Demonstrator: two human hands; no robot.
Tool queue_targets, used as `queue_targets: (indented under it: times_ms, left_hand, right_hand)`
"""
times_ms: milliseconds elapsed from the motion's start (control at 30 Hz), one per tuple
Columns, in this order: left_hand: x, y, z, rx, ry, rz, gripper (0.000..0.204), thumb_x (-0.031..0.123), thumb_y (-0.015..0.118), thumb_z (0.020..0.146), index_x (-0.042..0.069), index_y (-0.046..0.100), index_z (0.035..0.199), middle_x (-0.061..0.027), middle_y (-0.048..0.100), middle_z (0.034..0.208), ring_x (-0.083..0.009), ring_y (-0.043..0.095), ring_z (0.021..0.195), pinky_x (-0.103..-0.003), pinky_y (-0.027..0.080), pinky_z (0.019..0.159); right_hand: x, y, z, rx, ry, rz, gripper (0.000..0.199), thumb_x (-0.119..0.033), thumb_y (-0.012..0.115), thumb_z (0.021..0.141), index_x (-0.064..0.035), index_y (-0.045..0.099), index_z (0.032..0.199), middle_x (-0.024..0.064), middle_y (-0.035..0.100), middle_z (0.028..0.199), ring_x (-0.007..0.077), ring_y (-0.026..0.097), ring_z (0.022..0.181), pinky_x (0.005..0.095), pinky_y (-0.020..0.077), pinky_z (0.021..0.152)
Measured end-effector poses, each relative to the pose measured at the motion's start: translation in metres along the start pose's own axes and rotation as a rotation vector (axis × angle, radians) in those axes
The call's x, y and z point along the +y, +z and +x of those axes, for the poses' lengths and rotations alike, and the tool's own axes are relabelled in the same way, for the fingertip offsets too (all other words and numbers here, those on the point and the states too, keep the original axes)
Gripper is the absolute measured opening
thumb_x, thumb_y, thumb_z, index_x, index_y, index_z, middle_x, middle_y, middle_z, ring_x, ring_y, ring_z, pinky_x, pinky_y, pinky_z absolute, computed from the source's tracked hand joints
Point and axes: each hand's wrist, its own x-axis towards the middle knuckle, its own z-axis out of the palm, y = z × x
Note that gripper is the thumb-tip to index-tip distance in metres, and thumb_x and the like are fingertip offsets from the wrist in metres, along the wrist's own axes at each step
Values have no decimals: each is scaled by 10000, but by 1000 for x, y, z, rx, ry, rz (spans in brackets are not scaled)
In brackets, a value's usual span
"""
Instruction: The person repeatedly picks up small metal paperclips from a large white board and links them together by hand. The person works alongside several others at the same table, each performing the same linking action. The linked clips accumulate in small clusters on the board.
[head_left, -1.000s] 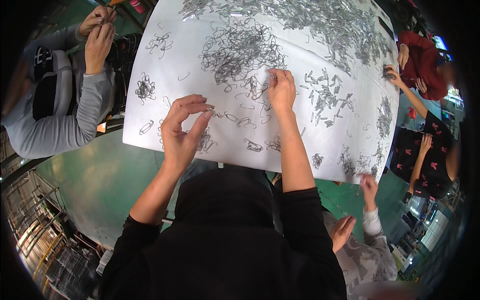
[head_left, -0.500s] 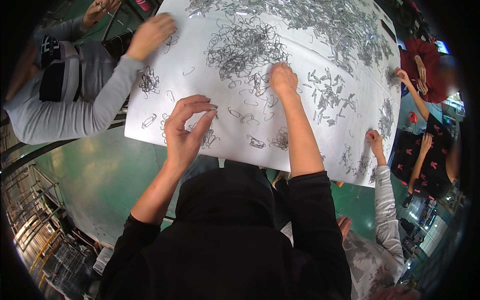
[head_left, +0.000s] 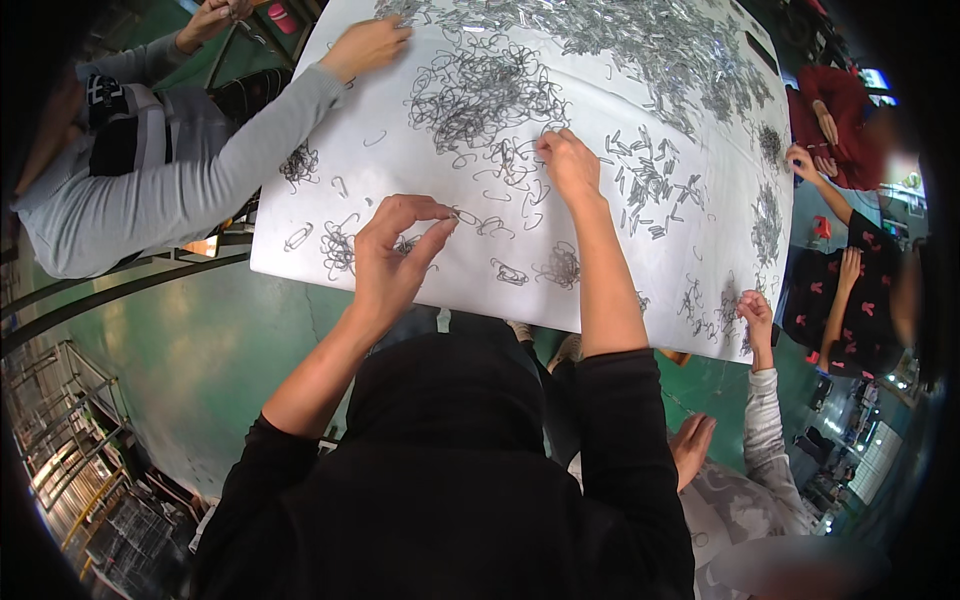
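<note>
My left hand point(head_left: 398, 250) is over the near part of the white table, thumb and forefinger brought together in a pinch. Something tiny and pale shows at the fingertips; its kind cannot be made out. Beside those tips lie a few bent wire hooks point(head_left: 490, 228). Farther right, my right hand point(head_left: 572, 168) reaches to the near right edge of a large tangled heap of dark wire hooks point(head_left: 480, 95). Its fingers are closed at the hooks, and what they hold is hidden. Right of it lies a group of small clear plastic pieces point(head_left: 650, 185).
A broad spread of clear pieces point(head_left: 660, 50) covers the table's far side. Small hook piles point(head_left: 338, 245) sit along the near edge of the white table point(head_left: 440, 290). A co-worker's hand point(head_left: 370, 45) reaches in at left; another's hand point(head_left: 757, 308) is at the near right corner.
My left hand has moved right, keeping its pinch. My right hand stays by the hook heap, its fingers shifted slightly. The left co-worker's hand has moved right and farther over the table.
</note>
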Motion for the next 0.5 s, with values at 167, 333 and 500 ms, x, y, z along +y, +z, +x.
queue_targets:
  times_ms: [167, 333, 500]
  left_hand:
    - [-1, 7, -2, -17, 0, 4, 97, 36, 718, 799, 21, 699, 892, -76, 672, 872, -186, 619, 843, -305, 482, 775]
    - [-3, 16, -1, -63, 26, -17, 96, 33, 719, 797, 18, 697, 889, -81, 672, 865, -200, 624, 831, -310, 488, 756]
    - [-1, 26, 3, -132, -1, -80, 93, 38, 716, 801, 19, 700, 890, -89, 674, 866, -208, 630, 839, -320, 495, 751]
  right_hand:
    - [-4, 9, 12, -60, -99, -177, 108, -101, 631, 827, -64, 642, 928, 113, 633, 1013, 296, 625, 948, 417, 506, 789]
    - [9, 8, -15, 28, 34, 36, 161, -115, 653, 815, -31, 612, 945, 132, 659, 944, 310, 641, 867, 410, 506, 746]
    - [-15, -6, -69, 259, 379, 695, 223, -67, 700, 812, -26, 566, 985, 73, 666, 836, 175, 628, 725, 298, 481, 644]
